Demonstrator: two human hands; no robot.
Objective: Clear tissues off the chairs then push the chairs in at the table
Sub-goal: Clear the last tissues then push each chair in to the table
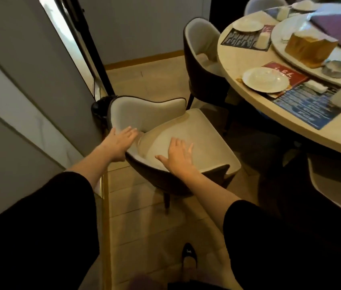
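Head view showed me the nearest chair (188,132) standing apart from the round table (247,114), its pale seat angled so one front corner pointed toward the table's curved edge. My left hand (120,142) lay against the inside of the chair's curved back, at its near end. Its fingers (131,131) were straight and together, gripping nothing. My right hand (179,155) was spread over the near side of the seat, just past the dark rim of the backrest. Those fingers (177,143) were straight, splayed and holding nothing. I could not tell whether the palm touched the cushion.

A second chair (202,45) stood closer in at the table's far left edge. Near the table's edge a white plate (265,80) sat on a red and blue placemat (307,105). Farther in, a grey ashtray (337,69) and a brown box (309,48) stood on the raised turntable (280,36). A black bin (100,109) stood between the nearest chair and the grey wall (29,80). The floor (144,216) was pale planks, with one dark shoe (189,256) on it.
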